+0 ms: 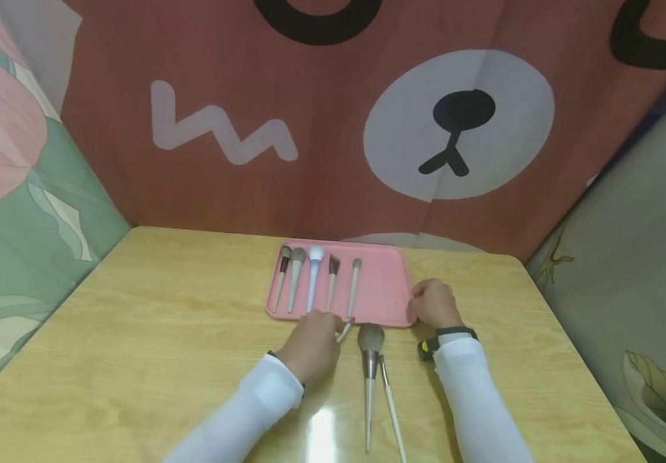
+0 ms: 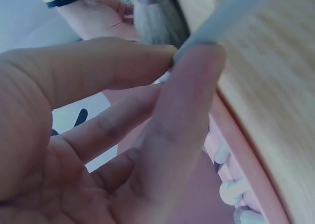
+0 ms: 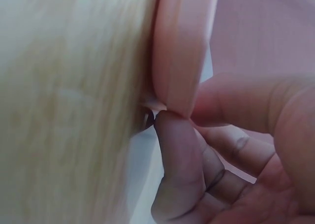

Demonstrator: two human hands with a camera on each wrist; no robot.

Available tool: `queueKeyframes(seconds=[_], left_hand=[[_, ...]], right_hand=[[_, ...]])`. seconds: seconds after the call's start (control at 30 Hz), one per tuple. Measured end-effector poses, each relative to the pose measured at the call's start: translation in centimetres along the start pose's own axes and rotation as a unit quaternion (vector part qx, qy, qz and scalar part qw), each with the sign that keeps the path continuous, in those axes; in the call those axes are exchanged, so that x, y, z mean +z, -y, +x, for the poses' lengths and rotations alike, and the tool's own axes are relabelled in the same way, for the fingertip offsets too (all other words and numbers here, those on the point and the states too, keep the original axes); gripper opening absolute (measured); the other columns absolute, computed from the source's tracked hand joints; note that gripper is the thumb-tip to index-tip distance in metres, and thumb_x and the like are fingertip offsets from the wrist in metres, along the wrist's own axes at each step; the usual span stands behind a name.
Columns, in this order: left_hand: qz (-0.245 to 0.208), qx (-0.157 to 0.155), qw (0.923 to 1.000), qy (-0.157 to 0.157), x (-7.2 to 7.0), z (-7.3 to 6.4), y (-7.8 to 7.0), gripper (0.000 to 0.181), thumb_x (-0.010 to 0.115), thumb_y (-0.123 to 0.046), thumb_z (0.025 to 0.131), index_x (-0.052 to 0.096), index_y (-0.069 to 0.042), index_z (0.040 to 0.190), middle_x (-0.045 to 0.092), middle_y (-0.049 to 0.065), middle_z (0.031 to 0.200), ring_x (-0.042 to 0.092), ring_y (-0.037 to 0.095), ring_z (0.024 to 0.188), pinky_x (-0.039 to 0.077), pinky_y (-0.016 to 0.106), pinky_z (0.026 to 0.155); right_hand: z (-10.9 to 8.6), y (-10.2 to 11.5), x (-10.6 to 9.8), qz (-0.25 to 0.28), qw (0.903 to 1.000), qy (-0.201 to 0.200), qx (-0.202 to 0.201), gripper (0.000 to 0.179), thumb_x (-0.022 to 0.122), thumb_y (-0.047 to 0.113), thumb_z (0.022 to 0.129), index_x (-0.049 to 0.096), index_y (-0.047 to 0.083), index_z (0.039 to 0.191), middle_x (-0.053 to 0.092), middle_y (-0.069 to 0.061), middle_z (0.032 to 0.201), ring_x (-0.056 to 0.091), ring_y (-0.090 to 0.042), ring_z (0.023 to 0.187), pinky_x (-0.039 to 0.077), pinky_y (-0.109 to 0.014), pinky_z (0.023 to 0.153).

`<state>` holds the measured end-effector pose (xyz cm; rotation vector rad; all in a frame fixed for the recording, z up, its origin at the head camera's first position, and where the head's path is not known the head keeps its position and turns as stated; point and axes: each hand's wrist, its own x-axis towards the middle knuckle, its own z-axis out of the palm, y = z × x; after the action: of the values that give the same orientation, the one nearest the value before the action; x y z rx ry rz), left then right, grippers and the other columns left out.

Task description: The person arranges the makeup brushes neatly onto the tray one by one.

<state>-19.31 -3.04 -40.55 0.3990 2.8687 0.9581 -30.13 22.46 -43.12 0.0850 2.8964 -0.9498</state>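
The left hand [image 1: 311, 348] pinches a small brush [image 1: 344, 332], thumb and fingertip closed down to its handle; the right hand [image 1: 437, 303] grips the pink tray [image 1: 387, 289] by its rim at four o'clock, thumb on one side and finger on the other. A brown wall hanging [image 1: 333, 193] printed with an animal's face rises at twelve o'clock. Below it spreads the wood-grained table [image 1: 153, 334], the tray near its far edge. Between five and six o'clock from the tray lies a thick brush [image 1: 370, 366], grey head towards twelve; a slim white brush [image 1: 391, 406] lies just beside it, at four. Five brushes [image 1: 314, 273] lie side by side in the tray, from nine o'clock to just past centre, heads towards twelve. The small brush is at the tray's six o'clock rim; whether they touch, I cannot tell.
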Motion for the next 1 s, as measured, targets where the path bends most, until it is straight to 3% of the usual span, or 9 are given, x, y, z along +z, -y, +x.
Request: queueKeyframes(seconds=[0.1, 0.27, 0.43, 0.6, 0.73, 0.83, 1.0], left_hand=[[-0.02, -0.01, 0.9997, 0.007, -0.2, 1.1, -0.4, 0.03, 0.068, 0.01, 0.084, 0.078, 0.0, 0.111, 0.079, 0.017, 0.1, 0.072, 0.024, 0.079, 0.061, 0.032, 0.071], [-0.04, -0.029, 0.9987, 0.016, -0.4, 2.9, -1.2, 0.028, 0.073, 0.005, 0.088, 0.076, 0.0, 0.115, 0.078, 0.018, 0.107, 0.074, 0.031, 0.095, 0.064, 0.04, 0.083], [-0.041, -0.035, 0.9985, 0.009, -1.0, 5.1, -2.2, 0.03, 0.077, 0.0, 0.088, 0.075, -0.001, 0.118, 0.077, 0.016, 0.109, 0.072, 0.028, 0.096, 0.062, 0.041, 0.086], [-0.037, -0.025, 0.9988, 0.021, -1.1, 7.5, -2.9, 0.032, 0.079, -0.003, 0.087, 0.075, -0.001, 0.118, 0.077, 0.015, 0.107, 0.07, 0.023, 0.087, 0.061, 0.036, 0.081], [-0.044, -0.024, 0.9986, 0.019, -1.1, 9.5, -3.4, 0.03, 0.079, -0.005, 0.089, 0.075, 0.0, 0.118, 0.073, 0.019, 0.125, 0.073, 0.028, 0.097, 0.062, 0.036, 0.086], [-0.057, -0.046, 0.9972, 0.016, -0.9, 11.0, -3.4, 0.031, 0.078, -0.005, 0.09, 0.075, 0.0, 0.12, 0.071, 0.017, 0.132, 0.072, 0.031, 0.108, 0.061, 0.039, 0.094], [-0.048, -0.065, 0.9966, -0.01, -0.2, 13.3, -3.0, 0.026, 0.077, -0.005, 0.088, 0.077, -0.001, 0.114, 0.078, 0.013, 0.119, 0.073, 0.029, 0.106, 0.06, 0.039, 0.097]], right_hand=[[0.1, 0.1, -0.1, -0.002, 1.0, -0.003, 0.001, 0.029, 0.067, 0.0, 0.082, 0.073, -0.007, 0.11, 0.074, -0.021, 0.1, 0.065, -0.029, 0.087, 0.055, -0.035, 0.072], [-0.1, 0.1, 0.0, 0.003, 0.9999, -0.001, 0.013, 0.026, 0.066, 0.0, 0.083, 0.074, -0.006, 0.108, 0.073, -0.02, 0.098, 0.064, -0.027, 0.084, 0.053, -0.03, 0.066], [-0.1, 0.2, -0.1, -0.001, 0.9999, -0.008, 0.01, 0.025, 0.067, 0.001, 0.083, 0.074, -0.006, 0.106, 0.073, -0.018, 0.096, 0.064, -0.026, 0.083, 0.053, -0.03, 0.067], [-0.1, 0.2, -0.2, 0.004, 0.9999, -0.004, 0.013, 0.025, 0.067, 0.0, 0.083, 0.074, -0.006, 0.107, 0.074, -0.02, 0.098, 0.065, -0.027, 0.084, 0.054, -0.032, 0.07], [-0.1, 0.3, -0.3, 0.007, 0.9998, -0.005, 0.02, 0.024, 0.067, 0.0, 0.085, 0.073, -0.006, 0.107, 0.074, -0.02, 0.099, 0.064, -0.026, 0.082, 0.053, -0.031, 0.068], [0.0, 0.3, -0.3, 0.009, 0.9997, -0.009, 0.019, 0.024, 0.067, 0.0, 0.085, 0.074, -0.005, 0.107, 0.074, -0.019, 0.097, 0.064, -0.025, 0.081, 0.052, -0.029, 0.066], [0.1, 0.3, -0.1, 0.013, 0.9997, -0.012, 0.015, 0.024, 0.067, 0.0, 0.083, 0.074, -0.005, 0.105, 0.074, -0.019, 0.095, 0.064, -0.024, 0.08, 0.052, -0.028, 0.065]])
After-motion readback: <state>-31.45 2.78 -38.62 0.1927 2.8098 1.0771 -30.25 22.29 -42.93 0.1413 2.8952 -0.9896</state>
